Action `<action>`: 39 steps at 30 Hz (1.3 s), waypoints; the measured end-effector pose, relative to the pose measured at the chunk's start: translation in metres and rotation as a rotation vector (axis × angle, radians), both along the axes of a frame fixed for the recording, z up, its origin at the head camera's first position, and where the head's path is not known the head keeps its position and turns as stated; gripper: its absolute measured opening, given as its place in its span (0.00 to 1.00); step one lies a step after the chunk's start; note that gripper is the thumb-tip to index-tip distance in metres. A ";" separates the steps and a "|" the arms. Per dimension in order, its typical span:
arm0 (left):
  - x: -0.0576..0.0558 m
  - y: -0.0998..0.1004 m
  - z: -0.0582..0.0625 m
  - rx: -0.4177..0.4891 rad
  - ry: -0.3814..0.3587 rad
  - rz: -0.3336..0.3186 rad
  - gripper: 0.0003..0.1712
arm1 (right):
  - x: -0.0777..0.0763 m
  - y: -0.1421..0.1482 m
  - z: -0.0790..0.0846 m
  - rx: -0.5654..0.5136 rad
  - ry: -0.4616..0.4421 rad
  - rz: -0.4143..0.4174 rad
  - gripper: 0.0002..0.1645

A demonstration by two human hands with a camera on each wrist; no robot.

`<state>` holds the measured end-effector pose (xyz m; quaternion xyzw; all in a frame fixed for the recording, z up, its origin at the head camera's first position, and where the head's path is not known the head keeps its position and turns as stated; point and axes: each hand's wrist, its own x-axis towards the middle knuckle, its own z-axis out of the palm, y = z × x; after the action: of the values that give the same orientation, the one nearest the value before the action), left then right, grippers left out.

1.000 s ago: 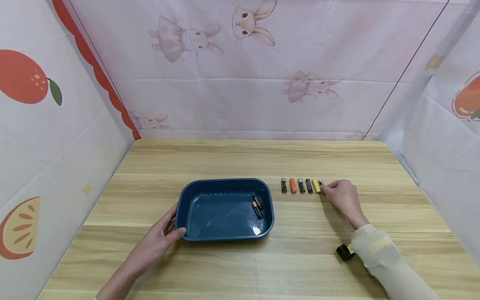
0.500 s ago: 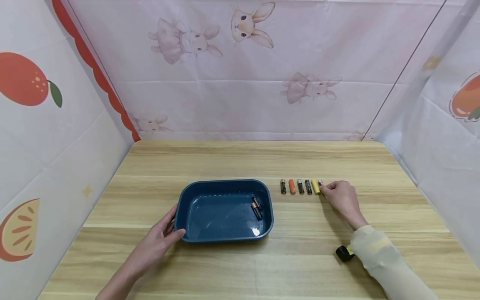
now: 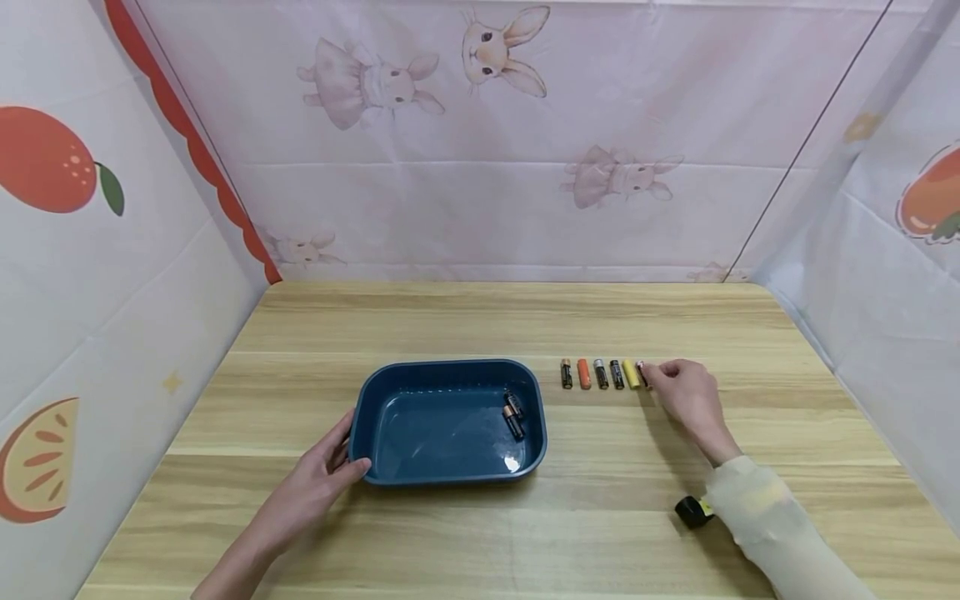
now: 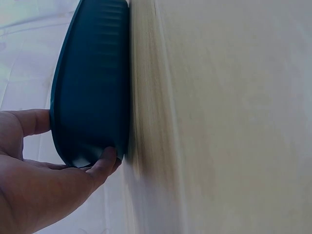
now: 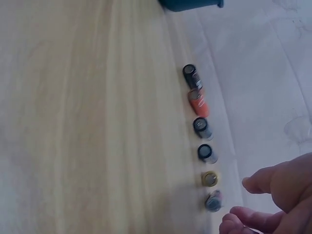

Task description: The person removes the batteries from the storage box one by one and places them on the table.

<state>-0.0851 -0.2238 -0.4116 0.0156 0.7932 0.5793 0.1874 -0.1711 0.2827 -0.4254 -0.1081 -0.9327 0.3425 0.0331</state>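
Note:
A dark blue rectangular tray (image 3: 450, 482) stands on the table, with black batteries (image 3: 513, 422) lying inside at its right end. My left hand (image 3: 311, 487) grips its near left corner, the thumb at the rim and the fingers against the outer wall. Right of the tray several batteries lie in a row: black ones (image 3: 566, 374), an orange one (image 3: 584, 373) and a yellow one (image 3: 632, 374). At the row's right end is a last battery (image 5: 213, 201), partly hidden in the head view. My right hand (image 3: 686, 400) is just beside it, thumb and fingertips apart and holding nothing.
The wooden table (image 3: 450, 542) runs back to a pink cloth wall (image 3: 480, 217) printed with rabbits. White cloth walls (image 3: 135, 317) with printed fruit stand at both sides. A small black object (image 3: 693, 512) with a yellow-green tab shows by my right sleeve (image 3: 780, 517).
My right hand has let go of the last battery and drawn slightly to the right, so more of that battery shows. My left hand and the tray stay put.

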 end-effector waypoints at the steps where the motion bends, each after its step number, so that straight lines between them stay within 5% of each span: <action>1: 0.000 0.000 0.000 -0.002 0.000 0.000 0.46 | 0.001 -0.001 0.003 -0.003 0.019 0.001 0.26; 8: -0.001 0.000 0.000 -0.010 -0.005 -0.001 0.47 | 0.010 -0.022 0.036 -0.087 0.095 0.067 0.22; 15: 0.000 0.000 0.000 0.000 0.005 -0.007 0.47 | 0.025 -0.070 0.076 -0.230 0.049 0.297 0.19; 20: 0.001 0.000 0.001 0.006 0.011 -0.011 0.47 | 0.028 -0.106 0.087 -0.267 -0.021 0.436 0.16; 28: 0.001 0.000 0.001 0.019 0.008 -0.014 0.48 | 0.024 -0.154 0.083 -0.176 -0.110 0.602 0.12; 34: 0.002 -0.001 0.000 0.013 0.010 -0.014 0.48 | 0.020 -0.176 0.072 0.016 -0.193 0.662 0.12; 39: 0.002 -0.001 -0.001 0.014 0.011 -0.019 0.48 | 0.018 -0.193 0.065 0.222 -0.199 0.678 0.22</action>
<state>-0.0834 -0.2250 -0.4122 0.0277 0.7898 0.5830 0.1884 -0.1529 0.0897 -0.3608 0.1784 -0.9456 0.2188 -0.1614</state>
